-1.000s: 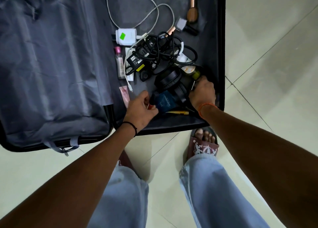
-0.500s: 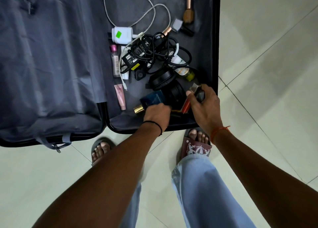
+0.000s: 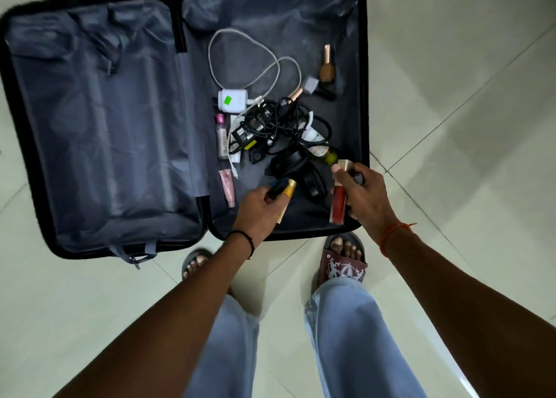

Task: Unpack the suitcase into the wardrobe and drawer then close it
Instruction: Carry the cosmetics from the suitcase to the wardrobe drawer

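On a pale tiled floor, over the suitcase (image 3: 186, 127), your left hand (image 3: 258, 208) grips a bottle (image 3: 281, 188) and your right hand (image 3: 365, 196) pinches a gloss tube (image 3: 337, 205) that could slip from loose fingertips.

The scene is dimly, softly lit; pale glare is seen on the floor tiles (image 3: 469, 75) right of the suitcase (image 3: 364, 103), whose edges are bowed by wide-angle distortion.

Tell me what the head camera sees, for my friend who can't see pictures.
A person's left hand grips a blue gold-capped bottle and the right hand holds a red gold-capped tube above an open suitcase on a tiled floor. Inside lie black headphones, tangled cables and a white charger.
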